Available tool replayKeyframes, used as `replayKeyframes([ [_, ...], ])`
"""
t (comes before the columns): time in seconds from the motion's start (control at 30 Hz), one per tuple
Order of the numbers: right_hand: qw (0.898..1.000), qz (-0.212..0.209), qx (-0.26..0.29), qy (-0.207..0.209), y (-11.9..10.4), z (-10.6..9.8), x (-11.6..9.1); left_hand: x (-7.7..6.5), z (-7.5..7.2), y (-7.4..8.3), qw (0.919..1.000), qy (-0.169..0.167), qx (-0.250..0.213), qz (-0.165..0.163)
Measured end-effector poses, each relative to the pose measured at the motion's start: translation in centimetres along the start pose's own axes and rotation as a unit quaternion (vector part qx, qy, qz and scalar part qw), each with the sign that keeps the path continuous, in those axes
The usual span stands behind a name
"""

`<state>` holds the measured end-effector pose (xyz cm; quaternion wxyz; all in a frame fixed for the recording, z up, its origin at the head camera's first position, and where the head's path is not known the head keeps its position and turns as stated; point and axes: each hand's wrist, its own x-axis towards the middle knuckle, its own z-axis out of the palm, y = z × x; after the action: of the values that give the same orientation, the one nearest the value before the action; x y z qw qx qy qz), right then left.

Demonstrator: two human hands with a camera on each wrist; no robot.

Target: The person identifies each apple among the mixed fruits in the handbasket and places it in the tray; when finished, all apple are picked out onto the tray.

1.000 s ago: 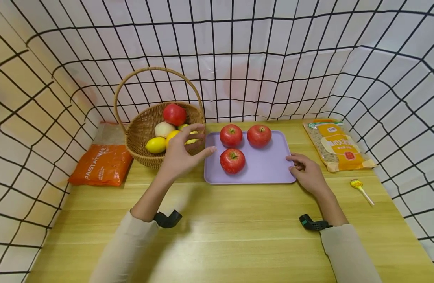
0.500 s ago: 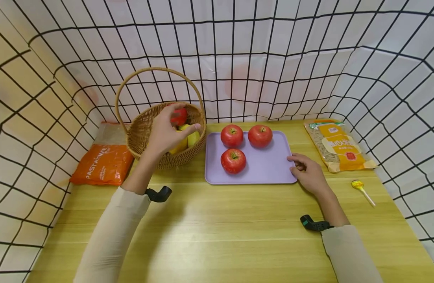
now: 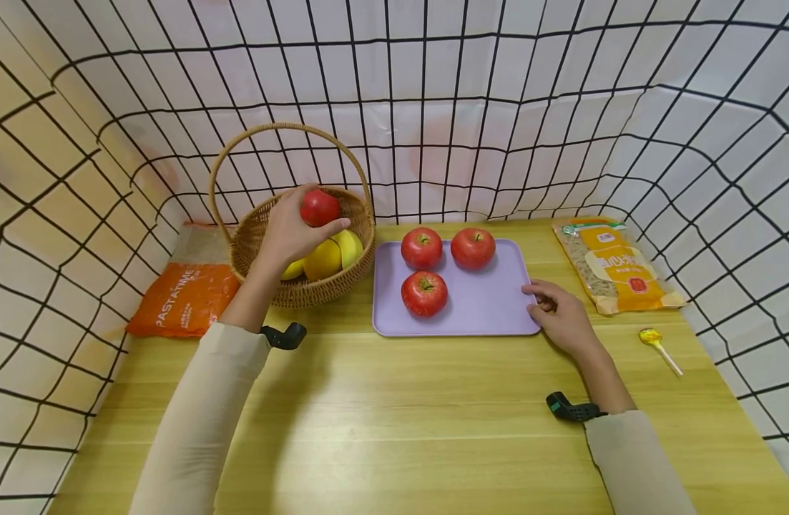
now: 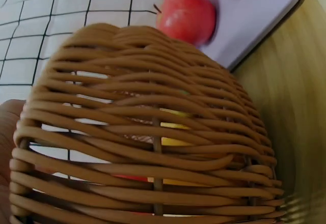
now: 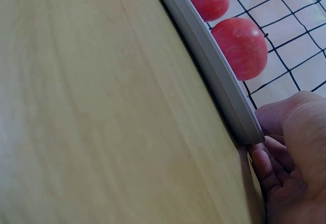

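Note:
My left hand [image 3: 287,232] reaches into the wicker basket [image 3: 330,287] and holds a red apple [image 3: 320,208], fingers behind it and thumb in front. Below the apple lie a yellow-orange fruit [image 3: 323,260], a banana-like yellow fruit [image 3: 349,248] and part of a lemon [image 3: 294,270]. In the left wrist view the basket's woven wall [image 4: 153,132] hides most of the hand. My right hand [image 3: 561,315] pinches the right edge of the lilac tray [image 3: 487,300], thumb on the rim, as the right wrist view shows. Several red apples [image 3: 423,293] sit on the tray.
An orange pasta bag [image 3: 184,300] lies left of the basket. On the right are a yellow grain bag [image 3: 616,265] and a lollipop [image 3: 658,348]. A black wire grid [image 3: 458,98] stands behind and at both sides. The basket's tall handle [image 3: 285,126] arches over its opening.
My left hand has moved left and back into the basket, and its fingers have closed round the red apple. My right hand stays on the tray's edge.

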<state>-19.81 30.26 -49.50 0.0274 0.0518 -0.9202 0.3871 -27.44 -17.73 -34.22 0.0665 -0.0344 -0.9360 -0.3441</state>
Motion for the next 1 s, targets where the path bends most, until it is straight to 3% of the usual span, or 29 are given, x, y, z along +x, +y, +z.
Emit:
replayKeyframes([
  [0.5,1.000,-0.003,0.003,0.003,-0.1,-0.2,-0.1,2.1,0.1,-1.1,0.9982,-0.035,0.008,-0.049],
  [1.0,1.000,0.007,0.003,0.000,0.1,0.0,0.1,3.4,1.2,-2.0,0.9942,-0.067,0.029,-0.079],
])
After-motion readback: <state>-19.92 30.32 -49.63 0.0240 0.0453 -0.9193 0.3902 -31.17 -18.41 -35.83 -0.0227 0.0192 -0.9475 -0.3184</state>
